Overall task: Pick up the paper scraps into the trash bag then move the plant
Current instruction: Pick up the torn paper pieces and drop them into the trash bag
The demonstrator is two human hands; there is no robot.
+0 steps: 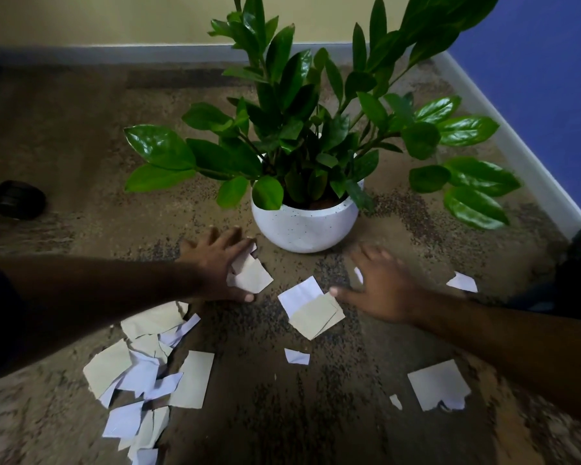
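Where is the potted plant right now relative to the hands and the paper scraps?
In the head view the potted plant stands on the carpet at centre, near the room corner, just beyond the left hand and right hand, with paper scraps nearer the camera.

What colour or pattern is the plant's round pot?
White with fine dark speckles: the round ceramic pot, seen in the head view.
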